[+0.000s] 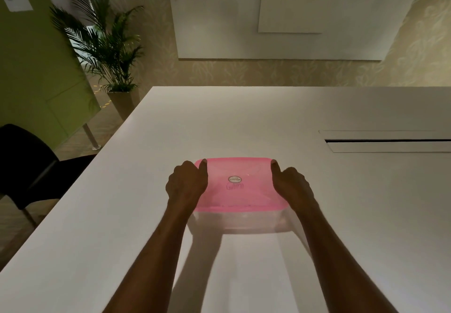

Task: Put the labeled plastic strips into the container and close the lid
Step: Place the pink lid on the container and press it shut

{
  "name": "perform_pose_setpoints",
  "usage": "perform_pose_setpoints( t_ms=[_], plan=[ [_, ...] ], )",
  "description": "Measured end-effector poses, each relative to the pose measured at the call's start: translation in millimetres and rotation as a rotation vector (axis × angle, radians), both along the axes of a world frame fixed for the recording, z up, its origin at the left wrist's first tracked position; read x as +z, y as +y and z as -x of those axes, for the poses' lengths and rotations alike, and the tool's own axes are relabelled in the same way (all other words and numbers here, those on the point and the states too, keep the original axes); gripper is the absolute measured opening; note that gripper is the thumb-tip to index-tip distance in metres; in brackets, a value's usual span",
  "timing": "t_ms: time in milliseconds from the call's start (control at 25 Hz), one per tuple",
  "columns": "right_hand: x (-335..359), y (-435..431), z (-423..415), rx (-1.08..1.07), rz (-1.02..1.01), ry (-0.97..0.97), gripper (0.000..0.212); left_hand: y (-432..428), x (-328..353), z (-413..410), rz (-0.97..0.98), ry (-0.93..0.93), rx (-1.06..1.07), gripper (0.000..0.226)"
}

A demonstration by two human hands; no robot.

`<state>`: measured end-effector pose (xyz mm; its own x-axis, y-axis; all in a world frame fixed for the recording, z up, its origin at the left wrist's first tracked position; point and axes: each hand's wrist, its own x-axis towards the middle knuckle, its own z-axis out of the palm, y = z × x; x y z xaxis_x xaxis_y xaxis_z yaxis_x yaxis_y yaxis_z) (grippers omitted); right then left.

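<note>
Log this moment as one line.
pink lid on container | left hand gripping left end, thumb on lid | right hand gripping right end, thumb on lid

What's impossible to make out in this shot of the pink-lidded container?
Head view only:
- Strips: not visible; pink lid and cloudy container walls hide the contents.
- Fingertips of left hand and right hand: curled out of sight past the lid's ends.
- Lid seal: ends covered by the hands.
- Sticker print: too small.
</note>
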<state>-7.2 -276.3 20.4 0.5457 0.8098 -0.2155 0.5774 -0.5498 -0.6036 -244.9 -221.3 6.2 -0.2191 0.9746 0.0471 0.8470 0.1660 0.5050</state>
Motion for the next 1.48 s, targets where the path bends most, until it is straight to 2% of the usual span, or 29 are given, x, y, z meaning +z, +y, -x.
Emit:
perform_pose_setpoints(
  t_ms=[200, 320, 520, 640, 920, 1120, 1280, 1360, 1400, 1440, 1480],
  plan=[
    [-4, -26, 7, -0.052, 0.041, 0.045, 0.093, -35, -5, 1, 0.011, 0.002, 0.101, 0.066],
    [-5, -30, 10, -0.092, 0.033, -0.008, 0.096, -42, -9, -2, 0.068, -0.048, 0.128, 0.065],
    [-18, -37, 17, -0.140, -0.031, -0.047, 0.091, -48, -16, -1, 0.087, -0.275, 0.187, 0.079],
    [-23, -40, 18, -0.132, -0.099, -0.008, 0.087, -48, -21, 3, 0.078, -0.265, 0.149, 0.085],
    [-27, -35, 14, -0.123, -0.106, 0.034, 0.077, -43, -23, 6, 0.084, -0.262, 0.143, 0.081],
    [-25, -33, 14, -0.156, -0.071, 0.088, 0.073, -41, -17, 4, 0.147, -0.253, 0.092, 0.058],
    [-19, -36, 12, -0.155, -0.041, 0.201, 0.069, -44, -4, 13, 0.255, -0.499, 0.101, 0.061],
    [-14, -35, 5, -0.146, -0.042, 0.290, 0.067, -45, 0, 24, 0.313, -0.466, 0.038, 0.061],
    [-10, -36, 2, -0.151, -0.051, 0.311, 0.066, -46, 2, 29, 0.282, -0.396, 0.011, 0.059],
    [-6, -38, 1, -0.152, -0.070, 0.282, 0.065, -47, 4, 32, 0.205, -0.303, -0.009, 0.056],
    [-2, -40, 0, -0.127, -0.109, 0.171, 0.062, -49, 7, 34, 0.100, -0.212, -0.032, 0.051]
  ],
)
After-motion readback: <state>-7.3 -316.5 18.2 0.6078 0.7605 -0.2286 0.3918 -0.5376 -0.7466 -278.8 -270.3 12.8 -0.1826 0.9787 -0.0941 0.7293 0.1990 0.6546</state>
